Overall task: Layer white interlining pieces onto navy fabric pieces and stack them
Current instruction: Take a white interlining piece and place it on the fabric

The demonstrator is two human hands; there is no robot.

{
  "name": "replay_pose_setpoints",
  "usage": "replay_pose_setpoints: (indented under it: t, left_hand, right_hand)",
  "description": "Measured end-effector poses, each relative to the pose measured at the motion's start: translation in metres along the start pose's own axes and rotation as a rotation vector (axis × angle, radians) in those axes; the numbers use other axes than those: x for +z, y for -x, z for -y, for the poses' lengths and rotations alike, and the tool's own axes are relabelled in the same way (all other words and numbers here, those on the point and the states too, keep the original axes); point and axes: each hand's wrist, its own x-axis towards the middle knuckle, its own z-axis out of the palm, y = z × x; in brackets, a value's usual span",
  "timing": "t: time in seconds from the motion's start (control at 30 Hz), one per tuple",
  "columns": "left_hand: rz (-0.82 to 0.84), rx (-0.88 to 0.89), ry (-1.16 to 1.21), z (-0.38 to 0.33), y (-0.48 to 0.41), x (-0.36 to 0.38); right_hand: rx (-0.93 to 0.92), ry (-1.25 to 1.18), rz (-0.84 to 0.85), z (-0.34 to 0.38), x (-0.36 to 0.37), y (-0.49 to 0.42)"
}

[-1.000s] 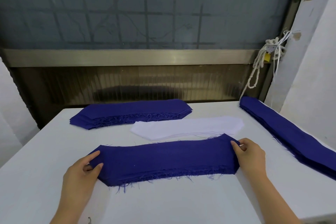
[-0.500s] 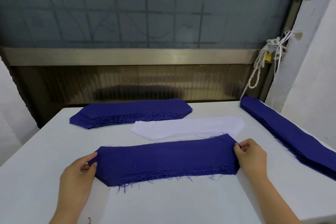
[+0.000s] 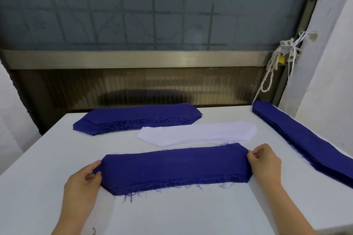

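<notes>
Near navy stack point(image 3: 172, 170) lies flat on the white table point(image 3: 172, 215), long side across the view, frayed threads along its front edge. It looks like several layers, though the edge is too fuzzy to count.

Left hand point(image 3: 82, 187) pinches the stack's left end, thumb and fingers curled onto the cloth. Right hand point(image 3: 265, 162) pinches the right end the same way, fingertips bent at the corner.

Just behind, touching or nearly so: white interlining pile point(image 3: 196, 133). Further back, to the left, far navy stack point(image 3: 137, 118). Along the table's right edge, well apart, 1 long side navy stack point(image 3: 305, 139).

Knotted rope point(image 3: 271, 70) hangs at the window frame's right corner.
</notes>
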Motion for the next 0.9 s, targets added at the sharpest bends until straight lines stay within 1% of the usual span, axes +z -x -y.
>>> replay_pose_setpoints:
  t: [0.23,0.4,0.63,0.9]
  left_hand:
    - [-0.024,-0.036,0.019,-0.0011,-0.0023,-0.0018]
    - [0.018,-0.029,-0.005,-0.0019,-0.0005,-0.0002]
    - [-0.027,-0.037,0.002,-0.0025,0.0007,-0.0043]
    - [-0.003,-0.014,-0.034,-0.0016,0.0014,-0.0015]
  right_hand:
    - [-0.015,-0.004,0.042,-0.0009,-0.0043,0.0]
    - [-0.018,0.021,0.057,-0.0018,-0.0027,-0.0011]
    - [-0.036,0.01,0.057,-0.003,-0.0019,-0.0003]
    - [-0.157,0.159,0.042,-0.0011,0.0017,0.0044]
